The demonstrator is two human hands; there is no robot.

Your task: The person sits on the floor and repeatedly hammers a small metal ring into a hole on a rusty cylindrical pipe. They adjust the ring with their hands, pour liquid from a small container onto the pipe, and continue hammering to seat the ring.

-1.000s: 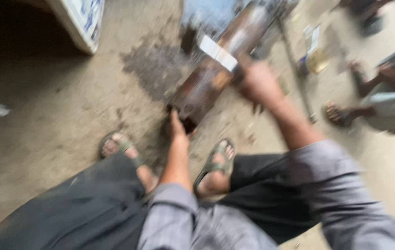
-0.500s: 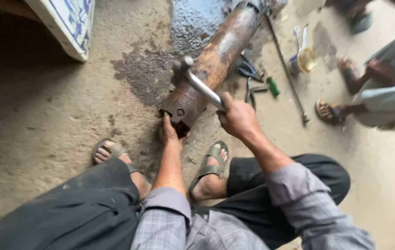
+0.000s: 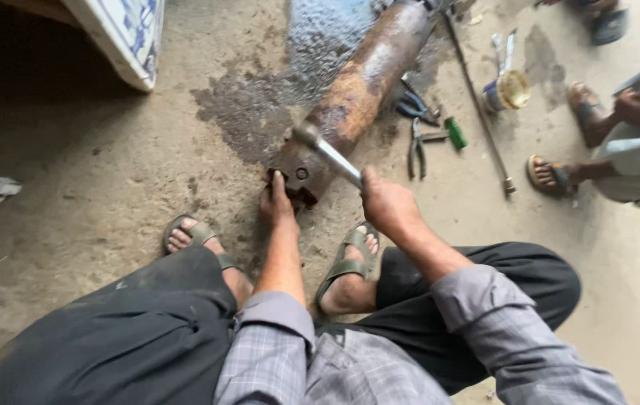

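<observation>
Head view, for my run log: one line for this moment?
left hand: on rusty cylinder end | right hand: grips hammer | pliers nearby

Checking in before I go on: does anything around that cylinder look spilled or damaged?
Yes. The rusty cylinder is heavily corroded, and a dark wet stain spreads over the concrete floor beside it. Pliers lie loose nearby.

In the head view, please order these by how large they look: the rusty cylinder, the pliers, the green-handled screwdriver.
1. rusty cylinder, by far the largest.
2. pliers.
3. green-handled screwdriver, though its full length is hard to see.
</observation>
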